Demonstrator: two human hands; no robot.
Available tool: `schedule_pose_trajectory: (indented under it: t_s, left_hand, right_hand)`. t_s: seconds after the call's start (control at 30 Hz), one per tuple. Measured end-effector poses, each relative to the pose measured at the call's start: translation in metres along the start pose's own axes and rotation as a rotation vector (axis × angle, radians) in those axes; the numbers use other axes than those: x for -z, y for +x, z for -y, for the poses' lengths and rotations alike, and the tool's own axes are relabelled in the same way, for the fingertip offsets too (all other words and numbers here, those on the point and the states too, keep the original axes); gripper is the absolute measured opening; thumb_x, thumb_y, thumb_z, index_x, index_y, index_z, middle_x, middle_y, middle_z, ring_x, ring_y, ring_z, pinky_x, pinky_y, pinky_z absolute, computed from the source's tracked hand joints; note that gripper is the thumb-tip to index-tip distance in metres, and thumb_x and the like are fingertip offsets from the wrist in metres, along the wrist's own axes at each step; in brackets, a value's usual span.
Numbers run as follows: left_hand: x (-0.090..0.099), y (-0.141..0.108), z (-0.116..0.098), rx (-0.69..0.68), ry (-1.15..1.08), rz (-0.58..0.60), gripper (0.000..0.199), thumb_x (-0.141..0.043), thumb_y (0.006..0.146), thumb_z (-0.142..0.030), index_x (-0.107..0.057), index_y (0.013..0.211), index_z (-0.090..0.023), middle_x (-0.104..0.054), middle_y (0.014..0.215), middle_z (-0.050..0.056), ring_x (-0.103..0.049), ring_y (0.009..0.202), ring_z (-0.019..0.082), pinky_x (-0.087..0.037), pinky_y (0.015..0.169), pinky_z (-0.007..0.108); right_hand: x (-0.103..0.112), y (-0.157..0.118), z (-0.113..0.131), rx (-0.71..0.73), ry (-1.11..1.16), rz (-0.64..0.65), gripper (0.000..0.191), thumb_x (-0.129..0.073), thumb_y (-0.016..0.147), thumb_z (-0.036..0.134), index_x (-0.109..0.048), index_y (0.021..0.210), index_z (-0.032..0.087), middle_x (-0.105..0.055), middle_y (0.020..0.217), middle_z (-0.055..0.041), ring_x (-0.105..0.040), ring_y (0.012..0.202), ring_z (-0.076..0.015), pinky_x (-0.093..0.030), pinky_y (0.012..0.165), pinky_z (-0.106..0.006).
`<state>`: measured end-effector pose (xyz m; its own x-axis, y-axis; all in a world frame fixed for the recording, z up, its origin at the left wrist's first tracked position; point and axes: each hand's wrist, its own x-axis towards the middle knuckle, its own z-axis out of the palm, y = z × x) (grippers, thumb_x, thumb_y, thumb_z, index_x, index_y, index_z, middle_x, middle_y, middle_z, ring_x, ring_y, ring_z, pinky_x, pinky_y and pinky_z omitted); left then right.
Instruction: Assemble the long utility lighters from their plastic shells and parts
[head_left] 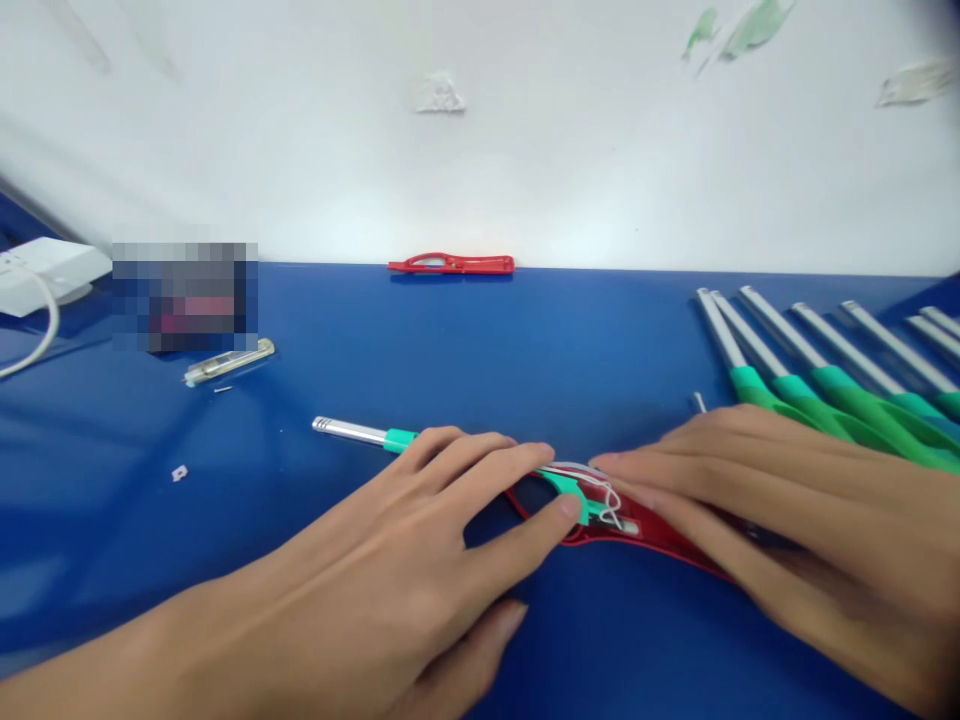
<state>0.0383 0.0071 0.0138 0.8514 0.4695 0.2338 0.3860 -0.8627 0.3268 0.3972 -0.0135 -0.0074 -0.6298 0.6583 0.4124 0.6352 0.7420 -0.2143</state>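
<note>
**Two bare hands over an open red shell with a green insert**

Nearest, the left hand (442, 540) lies palm down with its fingers spread, not closed in a fist. Its index fingertip presses on the green insert (559, 490) inside the red shell (664, 530), and its thumb is tucked lower, over the table. The right hand (787, 500) covers the shell's other end, its fingers long and close together; whether they pinch it cannot be told, as their undersides are hidden. The shell lies between and partly beneath the two hands, its middle exposed.

The shell is glossy, curved plastic with a thin rim and a loop-shaped opening. Thin white wire (611, 500) curls loosely over it, beside a small pale cylinder (627, 526). Past the left hand's fingers, a slotted, shiny metal tube (349, 430) sticks out of a green collar (400, 441).

On the left are a small whitish scrap (179, 473), a tiny metal pin (223, 389) and a clear tube (231, 362). On the right, several green handles (862, 410) with silvery necks lie in a slanting row.

The blue table (330, 560) is smooth and faintly reflective. Towards its back are a pixelated patch (199, 298), a white box (49, 270) with a cable (52, 325), and a slim red piece (480, 265) near the white wall (570, 150), which bears whitish patches and green smears.
</note>
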Motion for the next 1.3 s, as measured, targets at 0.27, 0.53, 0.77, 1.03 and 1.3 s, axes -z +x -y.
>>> schedule_pose_trajectory:
  t_s: [0.27, 0.53, 0.77, 1.03, 1.3]
  left_hand:
    - [0.000, 0.005, 0.003, -0.010, 0.007, -0.023, 0.050, -0.057, 0.121, -0.013, -0.069, 0.169, -0.016, -0.081, 0.158, 0.019, -0.081, 0.146, 0.037, -0.069, 0.123, 0.057]
    - [0.001, 0.002, -0.002, -0.023, -0.022, -0.014, 0.046, -0.055, 0.124, -0.017, -0.070, 0.167, -0.016, -0.082, 0.153, 0.017, -0.082, 0.140, 0.036, -0.069, 0.122, 0.059]
    - [-0.001, 0.001, 0.000, -0.037, 0.029, -0.017, 0.052, -0.058, 0.120, -0.014, -0.069, 0.171, -0.015, -0.082, 0.157, 0.018, -0.082, 0.145, 0.038, -0.068, 0.128, 0.059]
    - [-0.001, 0.004, -0.001, -0.031, 0.044, -0.012, 0.047, -0.053, 0.125, -0.017, -0.070, 0.169, -0.015, -0.083, 0.156, 0.016, -0.083, 0.142, 0.038, -0.071, 0.122, 0.061]
    - [-0.002, 0.002, 0.000, -0.039, 0.039, -0.022, 0.045, -0.053, 0.125, -0.015, -0.069, 0.167, -0.015, -0.084, 0.155, 0.016, -0.083, 0.142, 0.038, -0.071, 0.122, 0.060]
  right_hand:
    - [0.003, 0.016, 0.008, 0.009, 0.092, -0.007, 0.041, -0.054, 0.133, 0.024, -0.079, 0.161, 0.040, -0.088, 0.134, 0.0042, -0.085, 0.112, -0.0200, -0.067, 0.096, -0.037]
    - [0.001, 0.023, 0.002, 0.110, -0.036, -0.013, 0.037, -0.051, 0.132, 0.019, -0.080, 0.152, 0.033, -0.084, 0.124, 0.0032, -0.081, 0.109, -0.0162, -0.061, 0.101, -0.029]
    - [-0.001, 0.021, -0.001, 0.127, -0.030, 0.006, 0.040, -0.051, 0.127, 0.014, -0.077, 0.149, 0.033, -0.086, 0.126, 0.0012, -0.079, 0.113, -0.0231, -0.064, 0.101, -0.036]
    - [0.001, 0.017, 0.000, 0.157, -0.098, 0.061, 0.038, -0.047, 0.130, 0.013, -0.073, 0.154, 0.028, -0.082, 0.128, -0.0014, -0.073, 0.117, -0.0249, -0.053, 0.108, -0.042]
    - [-0.001, 0.011, 0.005, 0.126, -0.126, 0.133, 0.037, -0.043, 0.134, 0.018, -0.074, 0.154, 0.026, -0.079, 0.129, -0.0054, -0.067, 0.117, -0.0289, -0.048, 0.109, -0.045]
